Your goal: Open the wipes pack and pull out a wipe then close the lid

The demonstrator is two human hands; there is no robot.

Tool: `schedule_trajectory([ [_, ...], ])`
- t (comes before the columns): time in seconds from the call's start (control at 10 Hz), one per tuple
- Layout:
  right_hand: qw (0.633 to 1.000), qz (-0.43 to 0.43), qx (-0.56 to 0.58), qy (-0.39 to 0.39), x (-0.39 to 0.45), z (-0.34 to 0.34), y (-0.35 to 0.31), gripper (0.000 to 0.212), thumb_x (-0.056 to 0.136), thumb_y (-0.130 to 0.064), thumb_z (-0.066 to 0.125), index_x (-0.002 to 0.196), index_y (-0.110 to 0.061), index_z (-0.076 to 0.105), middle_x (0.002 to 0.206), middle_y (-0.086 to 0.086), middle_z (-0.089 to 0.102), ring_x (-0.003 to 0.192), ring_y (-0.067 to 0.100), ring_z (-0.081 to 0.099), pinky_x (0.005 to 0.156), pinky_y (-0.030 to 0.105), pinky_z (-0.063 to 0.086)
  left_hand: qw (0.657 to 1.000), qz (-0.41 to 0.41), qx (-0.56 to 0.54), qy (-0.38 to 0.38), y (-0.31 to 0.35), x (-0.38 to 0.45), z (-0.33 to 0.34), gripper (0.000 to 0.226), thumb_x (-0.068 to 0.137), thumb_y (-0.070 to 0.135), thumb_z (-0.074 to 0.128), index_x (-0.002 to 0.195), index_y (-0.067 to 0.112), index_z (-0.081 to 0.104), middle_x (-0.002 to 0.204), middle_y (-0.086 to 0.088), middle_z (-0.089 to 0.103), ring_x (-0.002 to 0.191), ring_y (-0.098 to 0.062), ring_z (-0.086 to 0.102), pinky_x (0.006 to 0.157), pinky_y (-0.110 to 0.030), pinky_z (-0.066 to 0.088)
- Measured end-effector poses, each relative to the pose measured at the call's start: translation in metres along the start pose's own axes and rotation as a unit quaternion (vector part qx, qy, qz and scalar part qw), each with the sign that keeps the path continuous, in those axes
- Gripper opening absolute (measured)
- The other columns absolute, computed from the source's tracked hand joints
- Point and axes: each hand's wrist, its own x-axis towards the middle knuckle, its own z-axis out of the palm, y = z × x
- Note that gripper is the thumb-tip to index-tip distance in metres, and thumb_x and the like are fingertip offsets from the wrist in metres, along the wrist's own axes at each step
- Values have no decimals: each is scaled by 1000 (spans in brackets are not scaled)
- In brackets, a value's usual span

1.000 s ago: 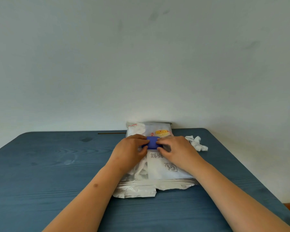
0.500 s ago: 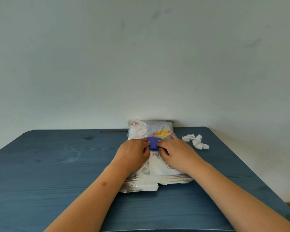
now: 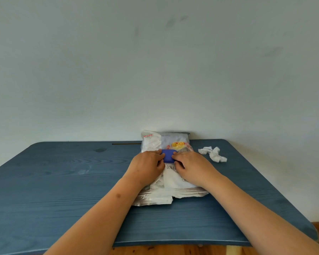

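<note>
A white and silver wipes pack [image 3: 173, 181] lies flat on the blue table [image 3: 63, 181], its far end against the wall. A blue plastic lid [image 3: 167, 155] sits on top of the pack and looks flat down. My left hand [image 3: 145, 167] rests on the pack with its fingertips at the lid's left edge. My right hand [image 3: 193, 167] lies on the pack's right side, its fingertips touching the lid's right edge. A crumpled white wipe [image 3: 213, 154] lies on the table to the right of the pack.
A pale wall stands right behind the table's far edge. The table's near edge runs across the bottom, with wooden floor [image 3: 173, 250] below it. A thin dark stick [image 3: 126, 143] lies at the back, left of the pack.
The view has tilted so the table's front edge and floor show. Both hands stay on the lid, fingers drawn in a little tighter.
</note>
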Motion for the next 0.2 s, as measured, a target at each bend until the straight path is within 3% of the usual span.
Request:
schedule_trajectory([
  [0.1, 999, 18, 36, -13, 0, -2, 2, 34, 93, -36, 36, 95, -19, 65, 93, 4, 67, 88, 20, 60, 78, 39, 53, 1000, 0, -11, 6, 1, -2, -3, 34, 94, 28, 45, 118, 18, 67, 141, 4, 56, 111, -22, 63, 87, -40, 53],
  [0.2, 995, 6, 101, 18, -4, -16, 2, 28, 96, -32, 46, 100, -18, 70, 96, -1, 73, 91, 13, 61, 70, 27, 44, 999, 1, -35, 22, 1, -3, -2, 35, 94, 28, 45, 122, 20, 65, 144, 5, 53, 117, -20, 60, 91, -38, 52],
])
